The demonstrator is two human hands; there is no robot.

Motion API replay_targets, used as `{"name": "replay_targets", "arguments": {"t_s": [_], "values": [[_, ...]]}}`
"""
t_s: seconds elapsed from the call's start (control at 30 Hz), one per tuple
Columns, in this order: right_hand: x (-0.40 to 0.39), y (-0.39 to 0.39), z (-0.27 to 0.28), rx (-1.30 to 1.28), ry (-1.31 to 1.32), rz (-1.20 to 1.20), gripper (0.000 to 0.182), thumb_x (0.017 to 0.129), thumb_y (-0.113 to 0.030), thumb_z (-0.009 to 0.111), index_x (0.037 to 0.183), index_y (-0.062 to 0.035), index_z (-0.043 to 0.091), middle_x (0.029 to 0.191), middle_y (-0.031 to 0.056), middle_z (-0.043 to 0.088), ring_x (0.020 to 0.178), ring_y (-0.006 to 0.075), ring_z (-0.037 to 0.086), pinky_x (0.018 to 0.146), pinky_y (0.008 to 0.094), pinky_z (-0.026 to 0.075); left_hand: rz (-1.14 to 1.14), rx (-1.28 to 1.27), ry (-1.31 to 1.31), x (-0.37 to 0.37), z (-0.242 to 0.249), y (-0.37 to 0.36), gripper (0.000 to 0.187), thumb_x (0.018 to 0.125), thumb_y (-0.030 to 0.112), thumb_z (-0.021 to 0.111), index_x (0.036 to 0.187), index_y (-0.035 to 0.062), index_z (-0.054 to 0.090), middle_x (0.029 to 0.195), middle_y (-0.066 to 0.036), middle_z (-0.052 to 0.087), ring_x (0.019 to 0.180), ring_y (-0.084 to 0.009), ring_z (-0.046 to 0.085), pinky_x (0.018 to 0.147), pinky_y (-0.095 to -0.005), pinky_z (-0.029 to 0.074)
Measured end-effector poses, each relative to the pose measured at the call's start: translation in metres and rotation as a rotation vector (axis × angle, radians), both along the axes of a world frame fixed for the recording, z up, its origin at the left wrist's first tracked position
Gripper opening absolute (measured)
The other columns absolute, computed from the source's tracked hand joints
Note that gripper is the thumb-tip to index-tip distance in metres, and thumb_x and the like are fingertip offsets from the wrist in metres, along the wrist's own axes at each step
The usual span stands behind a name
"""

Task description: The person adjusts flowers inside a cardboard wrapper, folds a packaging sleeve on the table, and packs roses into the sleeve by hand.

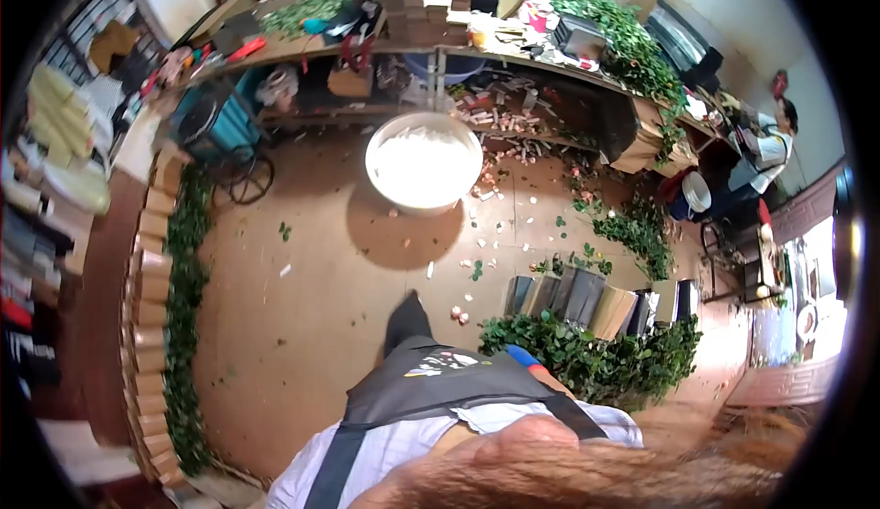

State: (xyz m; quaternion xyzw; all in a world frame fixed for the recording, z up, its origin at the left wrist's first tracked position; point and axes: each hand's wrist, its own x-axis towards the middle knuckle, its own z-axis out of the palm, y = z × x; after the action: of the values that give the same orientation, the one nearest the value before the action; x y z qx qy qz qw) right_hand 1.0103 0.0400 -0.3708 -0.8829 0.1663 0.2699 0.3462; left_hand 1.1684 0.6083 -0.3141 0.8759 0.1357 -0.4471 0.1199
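Neither my left hand nor my right hand shows. A blue cuff (522, 355) and a short stretch of bare forearm appear at the right side of my dark apron (412, 383); the hand beyond them is hidden. Ahead of me, a round white tub (423, 199) holds bright white contents, too glaring to make out. To my right, bundles wrapped in dark and brown sleeves (579, 296) lie on the floor with their green leaves (596, 358) towards me. One dark shoe (406, 318) points forward.
A long workbench (321, 48) bears leaves and stacked boxes. Wrapped bundles (151, 312) line the left floor beside a blue wheeled bin (215, 124). Petals and leaves litter the floor. Another person (772, 156) stands at the right, near a white bucket (697, 192).
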Motion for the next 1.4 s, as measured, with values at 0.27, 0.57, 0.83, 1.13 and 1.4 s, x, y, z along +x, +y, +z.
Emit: {"name": "replay_targets", "arguments": {"t_s": [0.27,0.57,0.83,1.13,1.4], "values": [[0.048,-0.054,0.094,0.024,0.237,-0.589,0.041,0.092,-0.040,0.057,0.110,-0.0066,0.071,0.115,0.0258,0.066,0.106,0.0444,0.064,0.090,0.0494,0.051,-0.158,0.083,-0.285,0.432,0.045,-0.122,0.036,0.099,0.032,0.051,0.119,0.0047,0.064,0.123,-0.021,0.065,0.119,-0.0387,0.060,0.094,-0.0486,0.052],[0.131,-0.156,0.065,0.104,0.192,-0.695,0.040,0.091,-0.041,0.057,0.108,-0.0069,0.071,0.112,0.0251,0.067,0.102,0.0440,0.065,0.088,0.0494,0.051,-0.453,-0.412,-0.445,0.544,0.009,-0.464,0.036,0.089,0.032,0.061,0.110,0.0046,0.069,0.112,-0.020,0.070,0.107,-0.0332,0.067,0.092,-0.0420,0.052],[0.184,-0.338,0.027,0.031,0.139,-0.584,0.040,0.090,-0.041,0.058,0.107,-0.0071,0.071,0.109,0.0245,0.068,0.098,0.0437,0.066,0.086,0.0494,0.052,-1.002,-0.357,0.145,0.456,0.016,-0.635,0.052,0.086,0.042,0.055,0.120,0.0046,0.067,0.116,-0.023,0.069,0.108,-0.0383,0.066,0.090,-0.0458,0.053],[0.331,-0.531,0.144,0.046,-0.055,-0.759,0.039,0.089,-0.039,0.054,0.111,-0.0086,0.068,0.103,0.0230,0.068,0.091,0.0434,0.066,0.083,0.0486,0.053,-1.115,-0.167,0.065,0.582,0.008,-0.768,0.057,0.085,0.046,0.062,0.124,0.0036,0.065,0.122,-0.024,0.067,0.114,-0.0379,0.064,0.099,-0.0426,0.049],[0.418,-0.675,0.162,-0.116,0.043,-0.263,0.043,0.097,-0.040,0.052,0.125,-0.0090,0.062,0.117,0.0185,0.067,0.099,0.0327,0.067,0.085,0.0433,0.053,-1.097,-0.727,-0.111,0.638,0.109,-1.084,0.032,0.091,0.037,0.058,0.100,0.0080,0.068,0.096,-0.017,0.071,0.094,-0.0368,0.067,0.081,-0.0456,0.053]]}}
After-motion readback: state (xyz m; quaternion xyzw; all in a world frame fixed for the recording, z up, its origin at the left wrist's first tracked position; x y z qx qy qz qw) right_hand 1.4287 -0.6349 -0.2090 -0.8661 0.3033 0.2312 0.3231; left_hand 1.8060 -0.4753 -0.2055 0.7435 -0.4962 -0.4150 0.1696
